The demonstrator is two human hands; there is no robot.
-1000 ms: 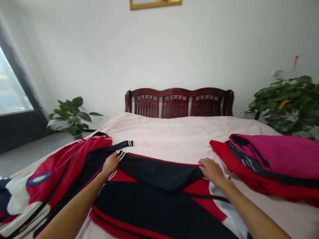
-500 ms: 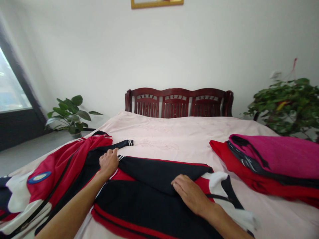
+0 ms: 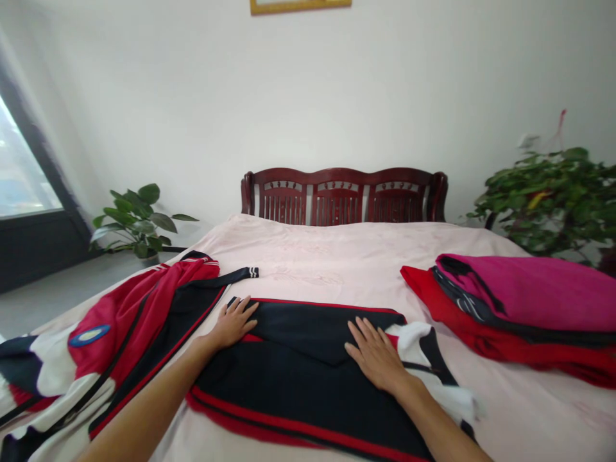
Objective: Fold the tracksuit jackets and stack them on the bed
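The person's left hand (image 3: 234, 323) and right hand (image 3: 375, 355) both lie open and palm down, fingers spread, on a black-and-red track jacket (image 3: 308, 375) spread flat across the near part of the bed. Neither hand is gripping anything. The left hand presses on the jacket's left edge, where a black folded panel begins, and the right hand rests on that panel's right end, beside a white section of the fabric.

To the left, a red-and-white garment (image 3: 128, 321) with a blue oval badge (image 3: 89, 335) lies bunched against the jacket. A black sleeve (image 3: 206, 289) with a striped cuff stretches from it across the pale pink bedsheet (image 3: 337, 256). On the right of the bed sits a folded stack of magenta and red clothes (image 3: 520, 308), well apart from the right hand.

A dark wooden headboard (image 3: 337, 199) stands at the far end of the bed. A leafy potted plant (image 3: 548, 199) stands to its right and a smaller potted plant (image 3: 139, 221) to its left, near a window (image 3: 24, 167). A gold-framed picture (image 3: 298, 5) hangs above on the white wall.
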